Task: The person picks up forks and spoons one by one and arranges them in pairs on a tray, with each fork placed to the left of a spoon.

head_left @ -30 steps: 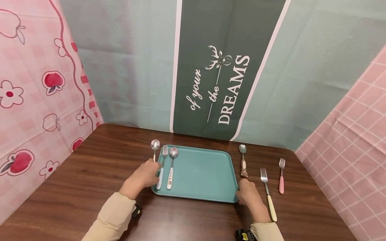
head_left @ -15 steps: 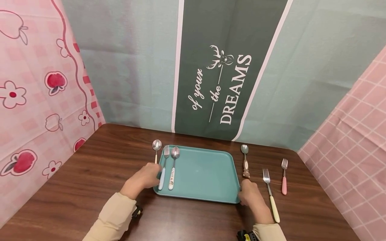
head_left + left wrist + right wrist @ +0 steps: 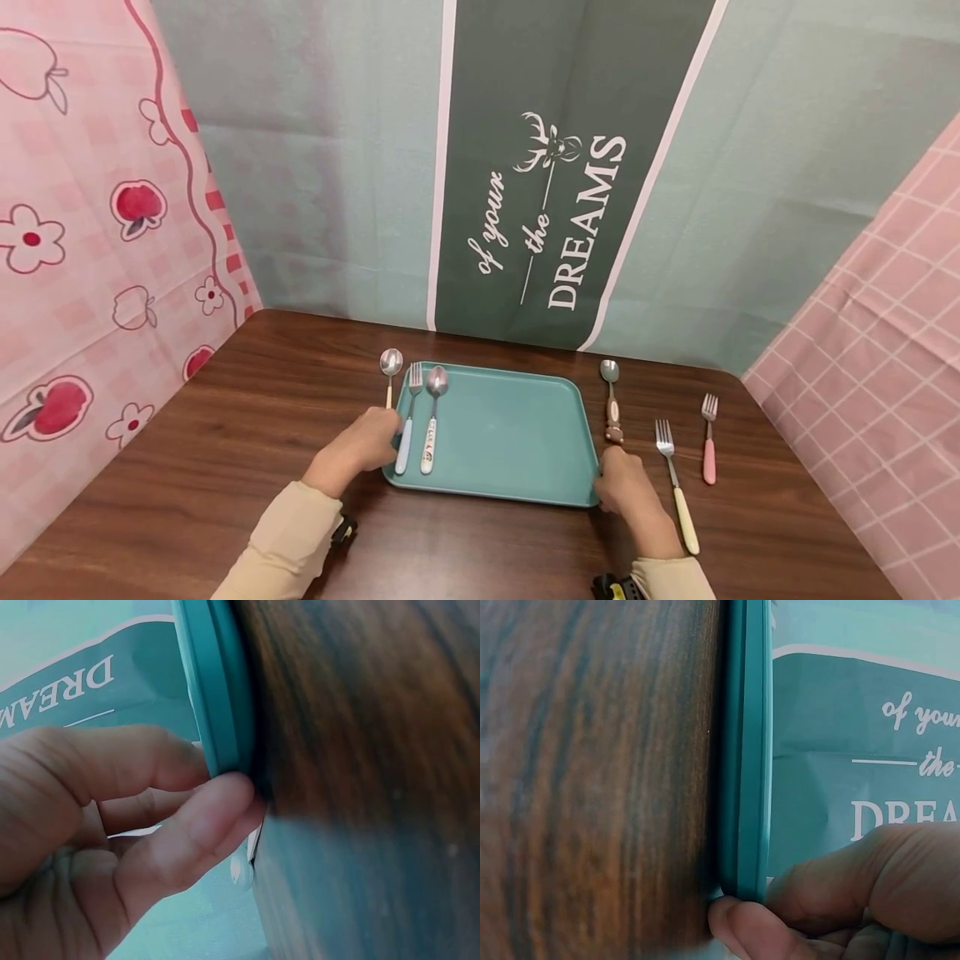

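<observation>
A teal rectangular tray (image 3: 510, 433) lies on the wooden table. My left hand (image 3: 367, 437) pinches its left rim near the front corner; the left wrist view shows fingers and thumb (image 3: 217, 806) against the tray's edge (image 3: 214, 690). At the opposite end, my right hand (image 3: 626, 483) grips the right rim, with fingertips (image 3: 754, 930) at the tray's edge (image 3: 746, 750) in the right wrist view. On the tray's left side lie a fork (image 3: 405, 446) with a pale blue handle and a spoon (image 3: 429, 442) with a patterned white handle, side by side.
Left of the tray lies another spoon (image 3: 391, 363), its handle partly hidden by my left hand. To the right are a spoon (image 3: 613, 412) with a brown bear-shaped handle end, a yellow-handled fork (image 3: 684, 517) and a pink-handled fork (image 3: 709, 458). Cloth hangings (image 3: 337, 167) stand behind the table.
</observation>
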`<state>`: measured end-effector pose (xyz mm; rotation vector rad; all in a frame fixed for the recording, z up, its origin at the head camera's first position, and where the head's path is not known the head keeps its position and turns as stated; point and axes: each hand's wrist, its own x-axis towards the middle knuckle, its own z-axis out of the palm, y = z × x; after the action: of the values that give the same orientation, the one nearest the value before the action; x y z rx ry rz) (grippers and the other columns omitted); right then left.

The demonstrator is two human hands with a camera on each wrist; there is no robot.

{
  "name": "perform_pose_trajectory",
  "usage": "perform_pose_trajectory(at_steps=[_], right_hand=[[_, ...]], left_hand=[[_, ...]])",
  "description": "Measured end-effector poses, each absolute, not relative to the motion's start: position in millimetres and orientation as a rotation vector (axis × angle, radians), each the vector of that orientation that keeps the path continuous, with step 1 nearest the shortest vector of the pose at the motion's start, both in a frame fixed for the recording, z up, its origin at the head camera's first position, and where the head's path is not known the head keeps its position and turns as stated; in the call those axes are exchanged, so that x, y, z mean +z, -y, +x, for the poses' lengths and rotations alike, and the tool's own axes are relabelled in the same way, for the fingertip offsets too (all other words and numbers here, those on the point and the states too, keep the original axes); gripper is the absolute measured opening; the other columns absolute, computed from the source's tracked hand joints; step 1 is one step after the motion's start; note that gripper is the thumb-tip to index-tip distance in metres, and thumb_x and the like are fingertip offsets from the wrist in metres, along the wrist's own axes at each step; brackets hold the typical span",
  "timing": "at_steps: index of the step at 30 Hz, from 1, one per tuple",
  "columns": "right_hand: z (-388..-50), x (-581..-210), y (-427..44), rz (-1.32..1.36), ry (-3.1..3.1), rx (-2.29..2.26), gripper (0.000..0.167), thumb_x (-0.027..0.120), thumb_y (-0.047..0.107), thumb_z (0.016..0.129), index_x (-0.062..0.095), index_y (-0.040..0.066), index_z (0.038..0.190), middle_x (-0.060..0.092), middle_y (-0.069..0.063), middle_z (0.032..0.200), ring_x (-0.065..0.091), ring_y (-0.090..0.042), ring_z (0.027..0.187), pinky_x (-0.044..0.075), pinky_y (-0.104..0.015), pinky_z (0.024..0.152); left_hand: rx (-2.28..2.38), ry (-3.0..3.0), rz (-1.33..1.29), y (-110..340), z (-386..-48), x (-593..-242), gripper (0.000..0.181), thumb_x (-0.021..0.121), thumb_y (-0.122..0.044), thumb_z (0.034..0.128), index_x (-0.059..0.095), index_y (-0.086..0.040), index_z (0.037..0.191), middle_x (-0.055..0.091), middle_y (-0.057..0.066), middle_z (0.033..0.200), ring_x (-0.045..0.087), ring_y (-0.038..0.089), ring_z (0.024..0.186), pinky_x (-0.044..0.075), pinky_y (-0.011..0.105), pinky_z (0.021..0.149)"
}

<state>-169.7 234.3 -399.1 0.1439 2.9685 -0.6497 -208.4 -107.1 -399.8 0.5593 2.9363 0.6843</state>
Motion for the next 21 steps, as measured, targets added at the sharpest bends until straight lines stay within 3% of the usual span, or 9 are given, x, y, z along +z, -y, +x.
perform_pose_trajectory(at_steps=[6,13,21], right_hand=[[-172.3,-395.1,-237.0,0.132,-2.962,-0.622,0.029,0.051,-0.010,0.075,0.042,0.007,0.053,0.051,-0.006,0.053,0.054,-0.016,0.046,0.043,-0.028,0.043],[-175.0,-390.1,-243.4,0.098,-2.951,-0.495,0.027,0.053,-0.001,0.078,0.039,0.010,0.057,0.038,-0.005,0.055,0.041,-0.018,0.049,0.034,-0.030,0.046],[-179.1,-383.7,-246.5,-0.024,-2.973,-0.342,0.012,0.055,0.005,0.077,0.051,0.008,0.066,0.050,-0.009,0.066,0.044,-0.023,0.057,0.037,-0.038,0.050]], left_hand=[[0.682,-2.950,0.591,105.9,-210.6,-398.4,0.036,0.056,0.016,0.0639,0.036,-0.011,0.052,0.029,-0.001,0.054,0.034,0.014,0.052,0.033,0.025,0.047],[0.671,-2.931,0.571,102.6,-213.8,-399.6,0.030,0.059,0.016,0.0650,0.045,-0.009,0.054,0.038,0.001,0.054,0.039,0.016,0.054,0.037,0.027,0.048],[0.656,-2.945,0.572,104.0,-212.6,-396.2,0.029,0.060,0.016,0.0652,0.046,-0.007,0.054,0.038,0.002,0.056,0.038,0.016,0.055,0.037,0.028,0.049]])
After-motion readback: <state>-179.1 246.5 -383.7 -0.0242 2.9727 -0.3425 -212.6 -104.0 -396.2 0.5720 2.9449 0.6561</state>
